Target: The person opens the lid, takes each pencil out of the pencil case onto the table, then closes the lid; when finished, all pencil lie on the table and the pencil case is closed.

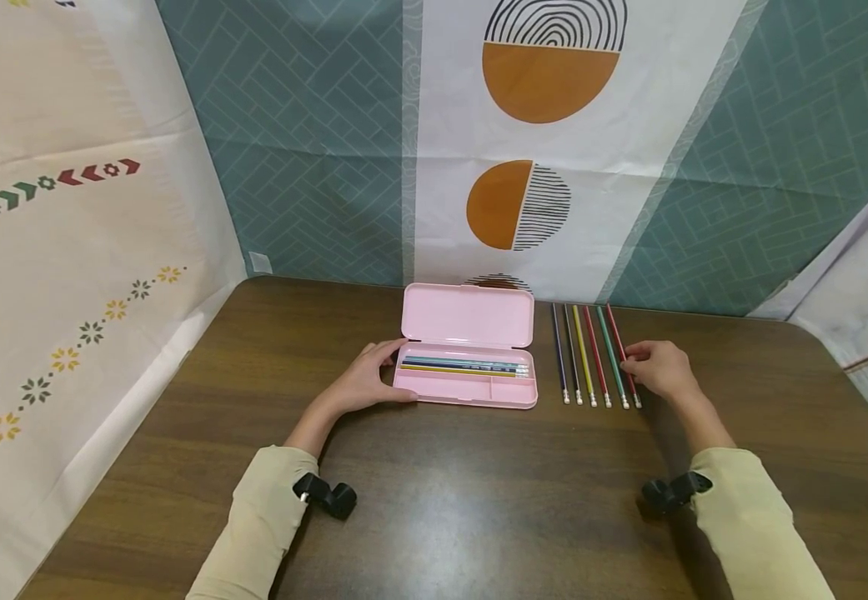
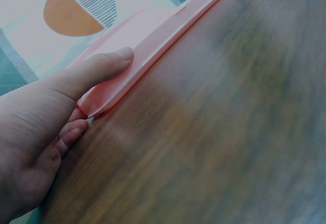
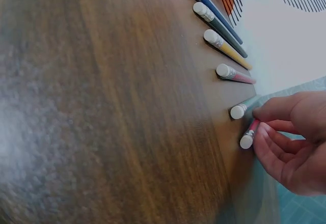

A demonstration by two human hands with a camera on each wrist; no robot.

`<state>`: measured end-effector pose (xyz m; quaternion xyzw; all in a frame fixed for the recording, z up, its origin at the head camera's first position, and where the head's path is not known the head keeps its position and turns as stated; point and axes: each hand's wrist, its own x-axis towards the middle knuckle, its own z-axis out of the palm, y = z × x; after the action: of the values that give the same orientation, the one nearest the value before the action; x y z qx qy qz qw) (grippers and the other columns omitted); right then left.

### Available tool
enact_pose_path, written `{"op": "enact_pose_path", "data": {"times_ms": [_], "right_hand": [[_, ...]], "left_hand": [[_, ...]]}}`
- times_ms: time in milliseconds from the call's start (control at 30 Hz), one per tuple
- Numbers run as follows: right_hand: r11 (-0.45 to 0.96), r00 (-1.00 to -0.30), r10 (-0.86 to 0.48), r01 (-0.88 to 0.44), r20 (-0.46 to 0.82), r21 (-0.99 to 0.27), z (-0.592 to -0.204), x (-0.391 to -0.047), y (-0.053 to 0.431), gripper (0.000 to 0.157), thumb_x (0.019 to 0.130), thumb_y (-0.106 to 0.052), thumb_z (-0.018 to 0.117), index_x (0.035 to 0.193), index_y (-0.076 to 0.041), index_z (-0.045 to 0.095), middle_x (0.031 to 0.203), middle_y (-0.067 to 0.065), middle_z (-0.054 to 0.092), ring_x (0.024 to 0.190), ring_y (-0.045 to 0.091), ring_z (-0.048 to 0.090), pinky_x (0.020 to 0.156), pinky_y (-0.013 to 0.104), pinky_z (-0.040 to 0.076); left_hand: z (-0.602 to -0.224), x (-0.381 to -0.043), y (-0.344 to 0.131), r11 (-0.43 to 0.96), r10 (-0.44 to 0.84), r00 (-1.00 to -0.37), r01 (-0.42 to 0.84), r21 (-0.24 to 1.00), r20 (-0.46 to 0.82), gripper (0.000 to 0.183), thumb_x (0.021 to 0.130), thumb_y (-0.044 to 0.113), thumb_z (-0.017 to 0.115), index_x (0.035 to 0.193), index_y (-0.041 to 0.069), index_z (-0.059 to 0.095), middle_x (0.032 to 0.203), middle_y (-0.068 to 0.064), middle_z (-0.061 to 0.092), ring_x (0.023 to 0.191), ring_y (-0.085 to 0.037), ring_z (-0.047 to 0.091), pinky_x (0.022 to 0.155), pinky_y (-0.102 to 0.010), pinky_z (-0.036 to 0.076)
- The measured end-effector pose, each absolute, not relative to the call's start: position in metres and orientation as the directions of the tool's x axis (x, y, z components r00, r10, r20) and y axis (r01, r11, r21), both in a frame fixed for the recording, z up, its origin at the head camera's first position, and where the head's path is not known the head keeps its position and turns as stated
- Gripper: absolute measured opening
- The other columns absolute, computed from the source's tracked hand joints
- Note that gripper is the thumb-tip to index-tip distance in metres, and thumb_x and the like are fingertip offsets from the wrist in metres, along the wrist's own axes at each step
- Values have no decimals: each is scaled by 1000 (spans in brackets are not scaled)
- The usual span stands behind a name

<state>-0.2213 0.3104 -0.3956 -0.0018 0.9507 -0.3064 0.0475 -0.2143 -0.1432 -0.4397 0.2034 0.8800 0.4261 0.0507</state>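
Note:
An open pink pencil case (image 1: pixel 444 386) lies on the table with its lid folded back. Several pencils (image 1: pixel 464 367) lie in its rear compartment. My left hand (image 1: pixel 362 383) grips the case's left end; in the left wrist view the thumb (image 2: pixel 114 63) lies along the front rim, with other fingers at the end below. To the right of the case, several pencils stand in a row, eraser ends toward me. At the row's right end, my right hand (image 1: pixel 662 369) pinches a red pencil (image 3: pixel 250 133) between thumb and fingers, beside a green pencil (image 1: pixel 609 346).
Dark blue (image 1: pixel 559 350), black (image 1: pixel 573 350), yellow (image 1: pixel 583 350) and another red pencil (image 1: pixel 596 354) lie side by side between the case and the green pencil. A patterned cloth (image 1: pixel 313 167) hangs behind the brown wooden table (image 1: pixel 434 517). Another printed cloth (image 1: pixel 66 292) is at the left.

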Motion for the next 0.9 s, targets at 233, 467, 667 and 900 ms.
{"op": "enact_pose_path", "data": {"times_ms": [233,467,667,900], "right_hand": [[821,-996,-27,23,-80,-571,-395,-220,309,35,91,-6,62,114,20,56,90,25,65,74,30,68,64,37,53],[828,-996,-27,25,-85,-560,-394,-220,310,35,91,-6,61,114,20,56,91,26,65,73,29,68,63,37,53],[835,-997,-47,-3,-66,-550,-390,-220,311,34,91,-7,62,113,19,57,91,25,66,71,28,68,61,35,52],[852,-992,-88,-119,85,-510,-383,-218,298,34,92,-9,60,116,16,58,99,29,65,87,42,63,73,50,47]], "left_hand": [[-440,-215,-143,562,397,-915,306,769,74,93,70,32,86,146,3,41,126,-13,53,107,-25,44,88,-41,39],[-439,-214,-143,557,402,-912,313,769,80,93,70,33,86,145,2,41,124,-13,53,106,-25,44,86,-41,39],[-440,-215,-144,551,411,-907,325,768,90,91,71,33,86,145,4,42,125,-11,53,106,-24,43,86,-40,39],[-440,-215,-144,550,411,-907,326,768,91,92,71,33,86,145,4,42,125,-11,53,106,-24,43,86,-40,39]]}}
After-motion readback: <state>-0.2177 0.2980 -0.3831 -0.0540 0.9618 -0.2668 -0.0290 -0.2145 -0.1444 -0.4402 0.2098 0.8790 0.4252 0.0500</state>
